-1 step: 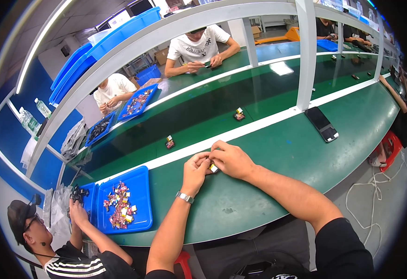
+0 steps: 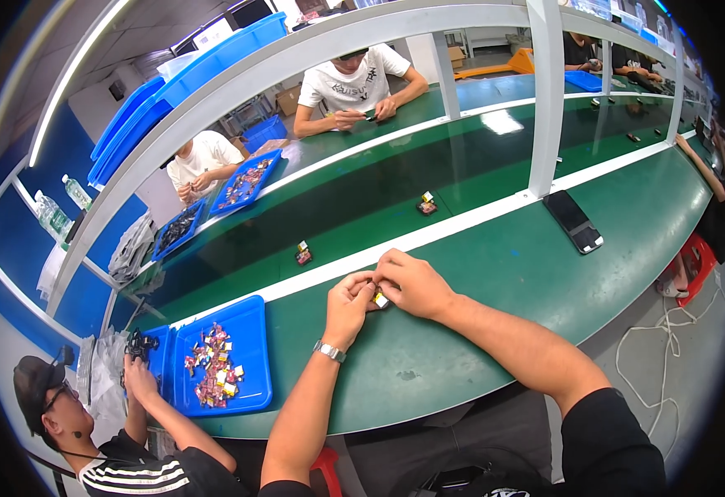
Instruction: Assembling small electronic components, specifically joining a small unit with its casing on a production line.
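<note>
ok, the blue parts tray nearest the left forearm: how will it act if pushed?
The blue tray looks straight-edged, so probably stiff. Wide and shallow, it should slide rather than tip. The small parts lie loosely heaped, so may shift.

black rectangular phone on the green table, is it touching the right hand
Apart: the head view shows a broad stretch of green tabletop between the phone and the right hand.

A factory workshop, shown by the long green worktable (image 2: 462, 356). Beyond the right hand (image 2: 416, 287), co-workers (image 2: 350, 89) handle small items (image 2: 371, 116) across it; left of the left hand (image 2: 346, 311), a blue tray (image 2: 255, 344) holds heaped parts (image 2: 216, 371).
</note>
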Available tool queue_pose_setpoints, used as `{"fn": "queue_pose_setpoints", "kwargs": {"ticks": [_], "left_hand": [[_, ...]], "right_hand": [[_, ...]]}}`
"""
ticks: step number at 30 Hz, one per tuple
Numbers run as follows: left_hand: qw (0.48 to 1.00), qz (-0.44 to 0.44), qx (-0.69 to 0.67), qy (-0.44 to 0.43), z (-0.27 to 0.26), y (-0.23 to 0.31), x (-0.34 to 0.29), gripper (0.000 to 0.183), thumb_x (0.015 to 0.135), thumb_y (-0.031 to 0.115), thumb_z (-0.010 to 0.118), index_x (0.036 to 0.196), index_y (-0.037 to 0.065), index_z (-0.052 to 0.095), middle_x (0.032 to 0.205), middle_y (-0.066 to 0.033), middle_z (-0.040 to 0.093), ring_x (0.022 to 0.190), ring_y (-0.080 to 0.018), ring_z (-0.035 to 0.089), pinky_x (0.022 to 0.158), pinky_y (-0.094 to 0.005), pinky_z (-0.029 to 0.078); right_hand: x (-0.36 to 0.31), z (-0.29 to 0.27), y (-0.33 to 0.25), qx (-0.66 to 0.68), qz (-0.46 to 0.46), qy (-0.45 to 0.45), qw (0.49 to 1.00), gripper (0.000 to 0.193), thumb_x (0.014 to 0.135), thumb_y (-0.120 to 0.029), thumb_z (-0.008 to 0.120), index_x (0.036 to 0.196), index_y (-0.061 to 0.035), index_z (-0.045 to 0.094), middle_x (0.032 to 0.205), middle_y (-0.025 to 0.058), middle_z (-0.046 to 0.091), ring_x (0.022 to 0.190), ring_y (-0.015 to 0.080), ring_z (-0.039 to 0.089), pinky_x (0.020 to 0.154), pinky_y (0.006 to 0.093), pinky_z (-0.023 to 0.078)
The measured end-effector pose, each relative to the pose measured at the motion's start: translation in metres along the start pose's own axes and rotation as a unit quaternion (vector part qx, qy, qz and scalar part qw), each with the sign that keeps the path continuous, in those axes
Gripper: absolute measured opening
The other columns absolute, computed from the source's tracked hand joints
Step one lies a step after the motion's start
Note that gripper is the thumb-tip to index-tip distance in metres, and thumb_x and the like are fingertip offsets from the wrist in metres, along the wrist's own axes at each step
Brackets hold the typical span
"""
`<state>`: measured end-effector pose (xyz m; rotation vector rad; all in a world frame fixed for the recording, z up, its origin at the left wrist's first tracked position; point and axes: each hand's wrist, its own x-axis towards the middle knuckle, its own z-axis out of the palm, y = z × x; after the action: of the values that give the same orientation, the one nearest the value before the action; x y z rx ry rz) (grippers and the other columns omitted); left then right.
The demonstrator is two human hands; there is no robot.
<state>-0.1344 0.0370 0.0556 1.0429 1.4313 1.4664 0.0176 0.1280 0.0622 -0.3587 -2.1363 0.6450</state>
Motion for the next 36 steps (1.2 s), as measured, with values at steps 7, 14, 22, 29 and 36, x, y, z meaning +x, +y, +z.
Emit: {"fn": "queue_pose_setpoints", "kwargs": {"ticks": [7, 14, 22, 29, 36], "left_hand": [[1.000, 0.005, 0.013, -0.009, 0.0005, -0.0025, 0.0006, 0.023, 0.095, 0.005, 0.058, 0.117, -0.002, 0.060, 0.102, -0.0058, 0.069, 0.084, -0.0085, 0.065, 0.068, -0.0222, 0.056], [0.999, 0.019, 0.026, -0.012, 0.0024, -0.0018, 0.0006, 0.025, 0.096, 0.001, 0.055, 0.119, -0.002, 0.060, 0.105, -0.0068, 0.068, 0.089, -0.0099, 0.064, 0.071, -0.0243, 0.056], [0.999, 0.030, 0.023, -0.026, 0.0021, -0.0015, 0.0000, 0.030, 0.094, -0.002, 0.052, 0.123, -0.002, 0.060, 0.110, -0.0076, 0.068, 0.094, -0.0115, 0.064, 0.076, -0.0257, 0.056], [0.999, 0.033, 0.027, -0.023, 0.0031, -0.0010, -0.0007, 0.028, 0.093, -0.003, 0.051, 0.120, -0.004, 0.060, 0.109, -0.0096, 0.068, 0.094, -0.0133, 0.065, 0.077, -0.0272, 0.057], [0.998, 0.055, 0.034, 0.000, 0.0051, -0.0044, -0.0005, 0.027, 0.090, -0.005, 0.046, 0.114, -0.006, 0.060, 0.096, -0.0099, 0.069, 0.076, -0.0120, 0.065, 0.067, -0.0255, 0.055]], "right_hand": [[0.0026, -0.0014, 0.0041, 0.110, 0.115, -0.028, 0.987, 0.018, 0.081, -0.005, 0.067, 0.098, 0.0000, 0.065, 0.083, 0.0094, 0.066, 0.070, 0.0144, 0.062, 0.066, 0.0277, 0.053], [0.0032, -0.0036, 0.0003, 0.091, 0.091, -0.017, 0.992, 0.017, 0.081, -0.005, 0.067, 0.097, -0.0005, 0.065, 0.081, 0.0085, 0.065, 0.069, 0.0149, 0.062, 0.065, 0.0276, 0.052], [0.0032, -0.0047, -0.0014, 0.096, 0.089, -0.011, 0.991, 0.017, 0.077, -0.006, 0.065, 0.093, -0.0004, 0.063, 0.082, 0.0134, 0.063, 0.069, 0.0250, 0.062, 0.065, 0.0351, 0.051], [0.0022, -0.0027, -0.0019, 0.076, 0.076, -0.012, 0.994, 0.015, 0.079, -0.003, 0.067, 0.093, -0.0005, 0.062, 0.082, 0.0097, 0.062, 0.066, 0.0175, 0.061, 0.062, 0.0296, 0.051], [0.0006, 0.0010, -0.0032, 0.079, 0.045, -0.022, 0.996, 0.015, 0.079, -0.005, 0.068, 0.093, -0.0017, 0.062, 0.087, 0.0104, 0.061, 0.068, 0.0186, 0.062, 0.062, 0.0304, 0.052]]}}
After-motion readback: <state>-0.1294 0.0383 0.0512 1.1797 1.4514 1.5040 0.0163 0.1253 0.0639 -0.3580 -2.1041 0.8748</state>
